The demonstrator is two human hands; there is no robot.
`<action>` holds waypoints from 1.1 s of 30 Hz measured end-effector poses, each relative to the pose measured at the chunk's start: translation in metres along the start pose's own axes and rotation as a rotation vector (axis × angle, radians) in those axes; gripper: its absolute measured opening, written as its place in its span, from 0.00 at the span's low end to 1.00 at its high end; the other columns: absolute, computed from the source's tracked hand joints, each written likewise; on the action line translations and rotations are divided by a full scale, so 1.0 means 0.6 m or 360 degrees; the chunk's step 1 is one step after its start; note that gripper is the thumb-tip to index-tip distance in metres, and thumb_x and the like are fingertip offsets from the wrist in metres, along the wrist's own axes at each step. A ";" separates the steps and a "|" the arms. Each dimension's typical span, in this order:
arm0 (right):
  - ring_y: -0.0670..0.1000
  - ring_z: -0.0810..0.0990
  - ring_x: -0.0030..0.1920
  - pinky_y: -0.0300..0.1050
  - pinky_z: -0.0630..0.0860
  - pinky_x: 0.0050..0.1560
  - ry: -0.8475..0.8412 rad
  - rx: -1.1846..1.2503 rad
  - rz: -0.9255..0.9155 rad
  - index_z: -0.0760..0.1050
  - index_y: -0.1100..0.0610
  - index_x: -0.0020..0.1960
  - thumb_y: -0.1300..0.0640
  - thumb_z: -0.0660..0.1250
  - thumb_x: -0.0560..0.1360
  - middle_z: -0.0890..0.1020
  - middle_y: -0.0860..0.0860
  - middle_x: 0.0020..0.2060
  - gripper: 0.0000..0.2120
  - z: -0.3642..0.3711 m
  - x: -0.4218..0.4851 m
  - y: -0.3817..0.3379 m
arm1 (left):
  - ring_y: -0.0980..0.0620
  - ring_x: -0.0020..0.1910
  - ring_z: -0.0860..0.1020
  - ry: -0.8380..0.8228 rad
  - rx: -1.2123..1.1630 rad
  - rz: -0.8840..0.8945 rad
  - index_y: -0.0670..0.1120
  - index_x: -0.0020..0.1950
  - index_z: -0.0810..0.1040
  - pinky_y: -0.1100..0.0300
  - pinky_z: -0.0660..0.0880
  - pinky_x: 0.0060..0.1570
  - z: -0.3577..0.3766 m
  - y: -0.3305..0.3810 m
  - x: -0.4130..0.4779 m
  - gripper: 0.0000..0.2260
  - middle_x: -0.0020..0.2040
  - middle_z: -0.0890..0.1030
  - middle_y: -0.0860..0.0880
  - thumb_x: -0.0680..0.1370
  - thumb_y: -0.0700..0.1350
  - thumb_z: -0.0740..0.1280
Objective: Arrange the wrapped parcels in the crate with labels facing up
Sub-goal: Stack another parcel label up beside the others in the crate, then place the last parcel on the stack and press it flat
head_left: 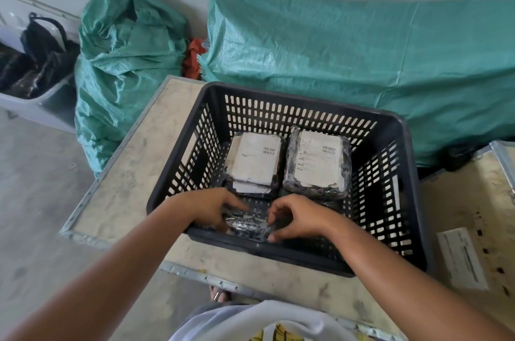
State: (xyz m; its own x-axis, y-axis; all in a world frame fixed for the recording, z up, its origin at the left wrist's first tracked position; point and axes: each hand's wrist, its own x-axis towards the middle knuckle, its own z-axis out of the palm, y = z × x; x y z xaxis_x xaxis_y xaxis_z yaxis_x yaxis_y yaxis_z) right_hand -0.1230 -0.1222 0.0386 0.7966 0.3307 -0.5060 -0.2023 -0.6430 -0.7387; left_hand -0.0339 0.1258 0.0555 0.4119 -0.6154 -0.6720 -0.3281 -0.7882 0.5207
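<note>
A black slotted plastic crate (390, 128) stands on a pale board. Two parcels in clear wrap lie side by side at its far end, white labels up: the left parcel (255, 163) and the right parcel (317, 163). At the crate's near wall a third, dark wrapped parcel (248, 225) is held between both hands, no label showing on it. My left hand (211, 207) grips its left end and my right hand (295, 218) grips its right end. The near rim hides the parcel's lower part.
The pale board (125, 181) has metal edging. A white label sheet (461, 258) lies on a second board to the right. Green woven sacks (348, 56) lie behind the crate. A grey bin (53, 106) with dark bags stands at the far left.
</note>
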 end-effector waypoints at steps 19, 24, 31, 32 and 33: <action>0.39 0.80 0.54 0.46 0.77 0.57 0.0223 -0.0011 -0.0104 0.85 0.37 0.52 0.59 0.74 0.77 0.83 0.39 0.54 0.16 -0.021 -0.005 -0.007 | 0.50 0.74 0.71 0.0364 0.0107 0.0210 0.61 0.78 0.66 0.56 0.64 0.74 -0.009 0.020 0.008 0.33 0.75 0.74 0.50 0.79 0.36 0.70; 0.43 0.73 0.70 0.51 0.69 0.74 0.0706 0.0152 -0.0271 0.86 0.38 0.48 0.62 0.72 0.79 0.77 0.40 0.67 0.17 -0.050 -0.043 -0.018 | 0.52 0.67 0.74 0.0662 -0.0091 0.0487 0.65 0.73 0.73 0.51 0.66 0.74 -0.043 0.057 -0.037 0.26 0.67 0.77 0.51 0.81 0.38 0.67; 0.46 0.66 0.78 0.52 0.75 0.70 0.0974 0.0460 -0.0643 0.86 0.38 0.56 0.49 0.78 0.73 0.67 0.45 0.78 0.13 -0.055 -0.101 -0.069 | 0.58 0.70 0.76 0.0642 -0.0301 0.0809 0.64 0.72 0.75 0.52 0.71 0.70 -0.168 0.113 -0.142 0.23 0.69 0.78 0.62 0.82 0.42 0.68; 0.47 0.68 0.77 0.54 0.75 0.69 0.0978 0.0488 -0.0634 0.85 0.37 0.57 0.50 0.78 0.73 0.68 0.46 0.77 0.15 -0.054 -0.103 -0.076 | 0.57 0.71 0.75 0.0624 -0.0373 0.0817 0.62 0.73 0.75 0.50 0.71 0.71 -0.180 0.114 -0.152 0.21 0.71 0.78 0.60 0.82 0.45 0.69; 0.48 0.70 0.76 0.55 0.77 0.68 0.0983 0.0519 -0.0634 0.85 0.36 0.58 0.52 0.78 0.73 0.69 0.47 0.76 0.17 -0.053 -0.104 -0.082 | 0.56 0.71 0.75 0.0610 -0.0446 0.0810 0.61 0.74 0.74 0.48 0.71 0.71 -0.190 0.115 -0.160 0.22 0.71 0.77 0.59 0.81 0.48 0.69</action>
State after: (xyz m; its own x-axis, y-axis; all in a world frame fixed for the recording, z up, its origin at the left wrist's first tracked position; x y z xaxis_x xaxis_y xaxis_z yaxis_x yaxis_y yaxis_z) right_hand -0.1445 -0.1332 0.1209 0.9959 -0.0104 0.0901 0.0832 -0.2917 -0.9529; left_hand 0.0008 0.1297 0.2159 0.5533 -0.8267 -0.1019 -0.3494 -0.3414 0.8726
